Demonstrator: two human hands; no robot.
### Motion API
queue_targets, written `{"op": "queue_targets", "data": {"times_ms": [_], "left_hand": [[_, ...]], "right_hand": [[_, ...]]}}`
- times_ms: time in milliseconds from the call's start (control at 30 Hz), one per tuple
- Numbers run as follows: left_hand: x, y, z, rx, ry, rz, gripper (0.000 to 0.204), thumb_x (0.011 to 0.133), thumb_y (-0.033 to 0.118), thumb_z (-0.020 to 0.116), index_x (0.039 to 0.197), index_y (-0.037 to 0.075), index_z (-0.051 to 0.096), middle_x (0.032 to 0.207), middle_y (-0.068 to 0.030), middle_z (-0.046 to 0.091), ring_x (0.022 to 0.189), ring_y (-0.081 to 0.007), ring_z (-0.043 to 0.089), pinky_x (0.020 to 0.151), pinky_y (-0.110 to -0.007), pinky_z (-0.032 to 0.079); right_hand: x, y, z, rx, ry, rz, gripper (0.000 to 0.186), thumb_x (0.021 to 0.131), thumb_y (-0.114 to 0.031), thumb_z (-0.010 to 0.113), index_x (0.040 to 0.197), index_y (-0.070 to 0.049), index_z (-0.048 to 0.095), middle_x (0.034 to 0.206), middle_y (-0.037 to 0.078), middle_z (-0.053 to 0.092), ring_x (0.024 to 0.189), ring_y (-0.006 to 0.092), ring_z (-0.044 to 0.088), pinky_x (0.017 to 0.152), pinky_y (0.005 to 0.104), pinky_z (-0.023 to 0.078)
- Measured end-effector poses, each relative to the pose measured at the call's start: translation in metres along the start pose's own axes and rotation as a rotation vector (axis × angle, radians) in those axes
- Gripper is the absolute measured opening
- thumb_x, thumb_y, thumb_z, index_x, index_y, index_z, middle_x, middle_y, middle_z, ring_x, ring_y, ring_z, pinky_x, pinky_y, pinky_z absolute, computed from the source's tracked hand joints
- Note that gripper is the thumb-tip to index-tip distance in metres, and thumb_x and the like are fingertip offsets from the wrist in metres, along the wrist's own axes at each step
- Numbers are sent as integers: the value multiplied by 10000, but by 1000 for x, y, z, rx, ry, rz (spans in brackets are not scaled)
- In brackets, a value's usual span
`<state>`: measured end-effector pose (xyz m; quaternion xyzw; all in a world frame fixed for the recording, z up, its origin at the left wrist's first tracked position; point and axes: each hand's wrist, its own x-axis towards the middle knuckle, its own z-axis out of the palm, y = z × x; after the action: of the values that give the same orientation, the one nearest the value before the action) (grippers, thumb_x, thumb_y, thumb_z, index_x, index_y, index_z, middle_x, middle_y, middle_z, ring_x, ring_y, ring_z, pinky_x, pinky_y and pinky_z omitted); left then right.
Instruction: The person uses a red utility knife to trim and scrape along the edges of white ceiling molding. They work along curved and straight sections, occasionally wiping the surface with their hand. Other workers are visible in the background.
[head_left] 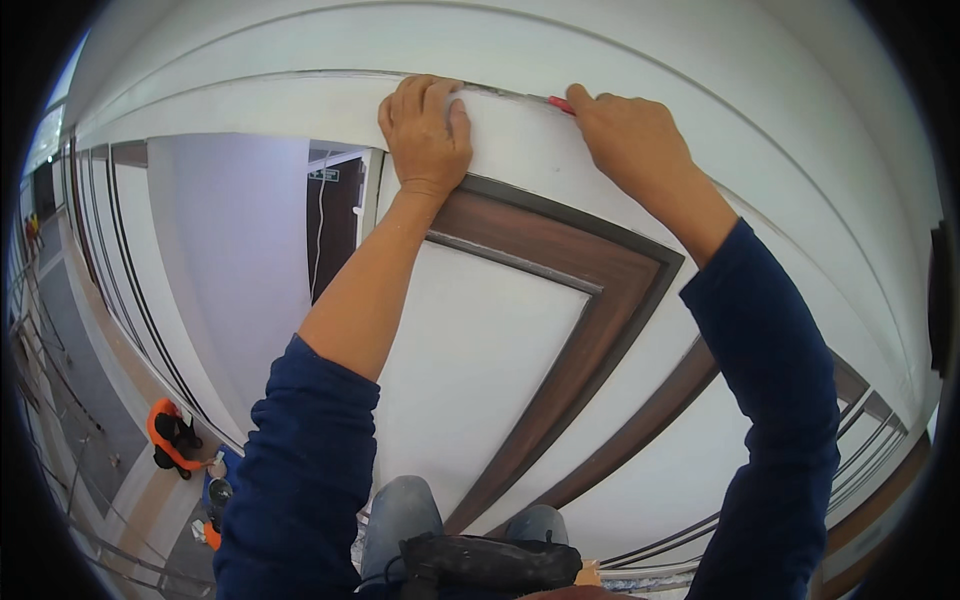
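Above the brown frame (548, 237), my right hand (632, 135) clenched on a red-handled tool (562, 104), my left hand (428, 138) half-curled, hold unclear.

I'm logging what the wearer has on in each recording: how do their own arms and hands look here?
Both hands, left hand and right hand, are without gloves; no ring or watch shows. The left sleeve and right sleeve are dark navy, wrinkled, and stop short of the wrists. No markings or cables are visible on either.
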<state>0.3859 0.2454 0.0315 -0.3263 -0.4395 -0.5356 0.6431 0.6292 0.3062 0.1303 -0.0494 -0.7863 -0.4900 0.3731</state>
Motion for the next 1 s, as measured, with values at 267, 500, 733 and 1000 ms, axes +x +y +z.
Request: {"op": "queue_targets", "data": {"times_ms": [267, 500, 733, 1000], "left_hand": [[-2, 1, -4, 27, 68, -113, 270, 923, 190, 632, 1175, 96, 658, 1287, -110, 592, 1340, -333, 458, 1141, -503, 281], [-3, 7, 9, 61, 82, -116, 269, 912, 176, 659, 1173, 115, 686, 1270, -109, 608, 1306, -327, 494, 1108, -506, 320], [5, -32, -19, 153, 77, -44, 263, 927, 173, 673, 1185, 136, 708, 1232, -114, 643, 1229, -334, 562, 1051, -505, 376], [12, -7, -17, 73, 28, -126, 276, 926, 187, 633, 1183, 95, 671, 1280, -130, 584, 1317, -332, 476, 1124, -500, 295]], "right_hand": [[19, 1, -12, -51, -185, -35, 159, 938, -74, 600, 1074, -23, 664, 814, 154, 739, 809, 328, 749, 712, 452, 592], [41, -23, 6, 43, -20, -42, 166, 971, -128, 564, 1000, -17, 683, 819, 175, 748, 765, 346, 751, 677, 469, 594], [48, -28, 9, 107, -28, -54, 190, 1001, -148, 525, 1105, -63, 659, 843, 185, 739, 798, 373, 737, 690, 505, 578], [48, -16, -26, 1, -130, -39, 175, 1004, -145, 568, 1036, -12, 678, 839, 173, 744, 793, 344, 751, 675, 458, 600]]}}
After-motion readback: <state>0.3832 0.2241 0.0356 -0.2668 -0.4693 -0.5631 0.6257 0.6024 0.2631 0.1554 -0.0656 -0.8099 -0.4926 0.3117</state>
